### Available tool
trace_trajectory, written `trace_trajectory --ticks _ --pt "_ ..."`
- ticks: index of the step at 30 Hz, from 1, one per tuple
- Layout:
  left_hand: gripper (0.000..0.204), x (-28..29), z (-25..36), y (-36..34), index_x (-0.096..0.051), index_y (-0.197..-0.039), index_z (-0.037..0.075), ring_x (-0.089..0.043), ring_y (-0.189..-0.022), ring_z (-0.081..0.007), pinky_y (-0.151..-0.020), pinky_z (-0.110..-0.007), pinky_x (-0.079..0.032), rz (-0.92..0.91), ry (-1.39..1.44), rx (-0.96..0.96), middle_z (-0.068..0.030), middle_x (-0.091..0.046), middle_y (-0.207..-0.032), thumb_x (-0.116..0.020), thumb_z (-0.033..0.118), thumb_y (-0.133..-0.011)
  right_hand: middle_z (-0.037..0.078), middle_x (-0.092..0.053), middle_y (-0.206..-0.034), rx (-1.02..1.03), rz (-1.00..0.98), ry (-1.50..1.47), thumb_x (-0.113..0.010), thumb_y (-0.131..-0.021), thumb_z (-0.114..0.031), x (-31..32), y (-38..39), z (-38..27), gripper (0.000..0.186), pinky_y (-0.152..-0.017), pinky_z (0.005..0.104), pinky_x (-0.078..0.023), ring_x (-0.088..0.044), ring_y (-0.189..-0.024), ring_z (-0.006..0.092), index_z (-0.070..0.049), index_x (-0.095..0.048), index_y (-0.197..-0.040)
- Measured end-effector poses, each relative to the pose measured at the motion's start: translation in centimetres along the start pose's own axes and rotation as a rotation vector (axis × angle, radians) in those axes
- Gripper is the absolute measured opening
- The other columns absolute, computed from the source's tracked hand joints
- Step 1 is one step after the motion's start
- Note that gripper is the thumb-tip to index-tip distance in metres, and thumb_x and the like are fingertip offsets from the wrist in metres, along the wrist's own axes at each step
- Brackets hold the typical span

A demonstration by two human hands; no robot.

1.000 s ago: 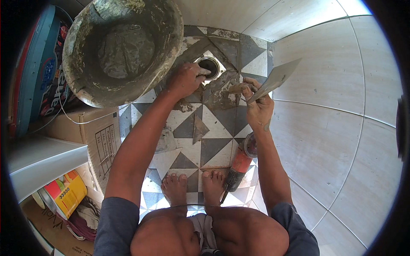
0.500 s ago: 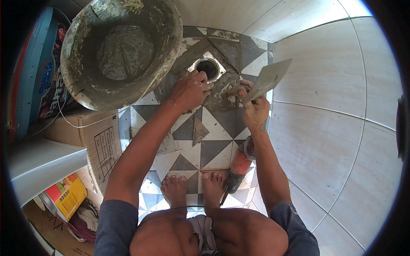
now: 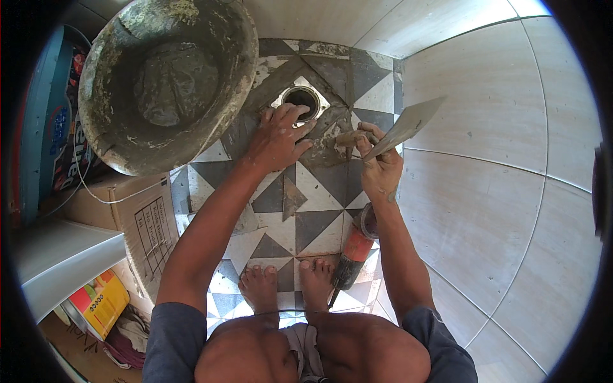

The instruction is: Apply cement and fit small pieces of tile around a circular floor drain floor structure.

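My left hand (image 3: pixel 281 137) rests with fingers loosely spread and bent over the near left edge of a square metal drain (image 3: pixel 317 99) with a round dark opening. Wet grey mortar (image 3: pixel 326 131) surrounds the drain on the patterned floor tiles. My right hand (image 3: pixel 382 166) grips a flat metal trowel (image 3: pixel 416 120), its blade raised and tilted toward the right wall. A large mortar-crusted basin (image 3: pixel 172 83) holding grey mix stands at the upper left.
A red-and-black angle grinder (image 3: pixel 355 246) lies beside my right foot (image 3: pixel 316 284). On the left are a cardboard box (image 3: pixel 115 223), a blue container (image 3: pixel 45 127), a pale shelf (image 3: pixel 70 249) and a yellow package (image 3: pixel 102 303). Tiled walls (image 3: pixel 476 108) close in on the right and far side.
My left hand has drawn slightly back and left from the drain opening, its fingers turning more palm-down. The trowel blade has tipped lower and shifted a little.
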State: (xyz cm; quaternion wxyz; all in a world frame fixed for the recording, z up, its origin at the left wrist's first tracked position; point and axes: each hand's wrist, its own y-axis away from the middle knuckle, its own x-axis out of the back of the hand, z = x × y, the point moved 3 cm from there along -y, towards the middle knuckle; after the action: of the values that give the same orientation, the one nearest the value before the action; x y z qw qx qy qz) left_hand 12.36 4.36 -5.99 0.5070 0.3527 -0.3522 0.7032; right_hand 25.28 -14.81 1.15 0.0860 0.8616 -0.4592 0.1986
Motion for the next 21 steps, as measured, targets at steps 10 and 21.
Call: trace_trajectory --ticks 10,21 --pt "0.042 -0.1 0.2 -0.4 -0.076 -0.130 0.018 -0.044 -0.140 -0.0272 -0.115 -0.051 -0.034 0.025 -0.004 -0.017 -0.0049 -0.056 -0.146 -0.074 0.036 -0.093 0.007 -0.077 -0.110 0.025 0.022 -0.103 -0.073 -0.104 -0.022 -0.4 -0.6 -0.7 0.032 -0.094 0.0301 -0.054 -0.069 -0.105 0.0131 -0.001 -0.072 -0.128" --pt "0.043 -0.5 0.0 -0.1 -0.075 -0.131 0.018 -0.043 -0.140 -0.0274 -0.115 -0.052 -0.034 0.009 0.014 0.013 -0.0050 -0.055 -0.146 -0.075 0.036 -0.091 0.009 -0.076 -0.118 -0.016 0.009 -0.064 -0.072 -0.104 -0.020 0.4 -0.4 -1.4 0.032 -0.096 0.0320 -0.054 -0.069 -0.109 0.0163 0.000 -0.071 -0.128"
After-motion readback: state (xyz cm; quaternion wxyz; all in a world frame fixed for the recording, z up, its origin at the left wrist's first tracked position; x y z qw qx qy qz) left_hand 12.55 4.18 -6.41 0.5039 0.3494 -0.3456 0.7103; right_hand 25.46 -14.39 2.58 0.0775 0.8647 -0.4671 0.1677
